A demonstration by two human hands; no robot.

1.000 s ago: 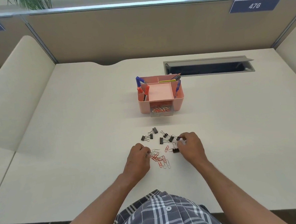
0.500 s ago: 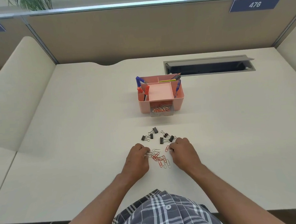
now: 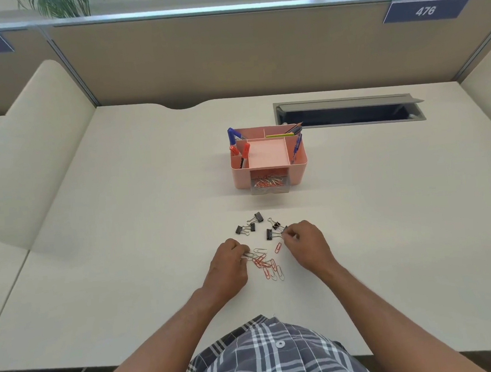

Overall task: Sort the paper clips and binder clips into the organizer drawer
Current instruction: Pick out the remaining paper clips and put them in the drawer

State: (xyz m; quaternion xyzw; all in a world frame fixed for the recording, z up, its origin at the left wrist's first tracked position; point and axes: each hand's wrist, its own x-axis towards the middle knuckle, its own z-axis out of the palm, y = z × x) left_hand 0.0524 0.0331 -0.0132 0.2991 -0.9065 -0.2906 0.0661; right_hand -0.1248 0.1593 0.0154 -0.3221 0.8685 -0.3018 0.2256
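A pink desk organizer (image 3: 298,169) stands mid-desk, its clear drawer (image 3: 270,187) pulled out at the front with red and silver paper clips inside. Nearer me, several black binder clips (image 3: 258,216) lie scattered, and a heap of red and silver paper clips (image 3: 268,266) lies between my hands. One red paper clip (image 3: 278,247) lies apart from the heap. My left hand (image 3: 229,263) pinches silver paper clips at the heap's left edge. My right hand (image 3: 308,243) has curled fingers pinching a binder clip (image 3: 281,230) at the right of the binder-clip group.
Pens, markers and pencils stand in the organizer's back and side compartments. An open cable slot (image 3: 349,114) is set into the desk at the back right. Partition walls close off the back and both sides.
My right hand moved left toward the paper clips, then forward to the binder clips. The binder clip that lay by its fingers is no longer on the desk. My left hand stayed put.
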